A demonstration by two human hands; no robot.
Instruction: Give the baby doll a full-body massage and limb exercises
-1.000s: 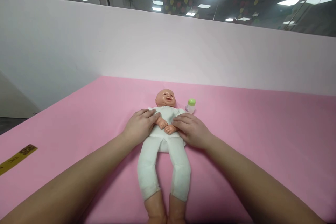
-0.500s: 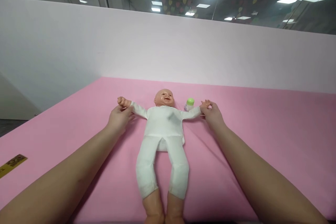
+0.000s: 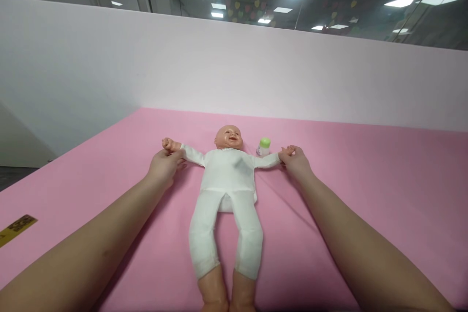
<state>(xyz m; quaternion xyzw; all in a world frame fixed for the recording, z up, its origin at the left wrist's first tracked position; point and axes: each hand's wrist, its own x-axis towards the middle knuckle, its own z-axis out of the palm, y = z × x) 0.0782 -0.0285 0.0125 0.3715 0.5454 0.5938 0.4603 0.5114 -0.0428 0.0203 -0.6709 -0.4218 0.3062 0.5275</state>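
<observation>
A baby doll [image 3: 229,170] with a white cloth body lies on its back on the pink mat [image 3: 351,195], head away from me and feet toward me. Its arms are spread out to both sides. My left hand [image 3: 164,165] is closed around the doll's wrist on the left, with the doll's small fist showing above my fingers. On the other side, my right hand [image 3: 295,162] pinches the doll's other wrist, and the doll's fingers stick out over mine. Parts of my fingertips are hidden behind the doll's wrists.
A small bottle with a green cap [image 3: 263,146] stands beside the doll's head, near its right-side arm. A yellow label [image 3: 16,230] is stuck on the mat at the left. Behind the mat rises a white wall [image 3: 234,68], with glass above it.
Both my hands still grip the doll's wrists. The doll's arms have dropped slightly toward me, the right-side one a little more; the doll's body stays in place.
</observation>
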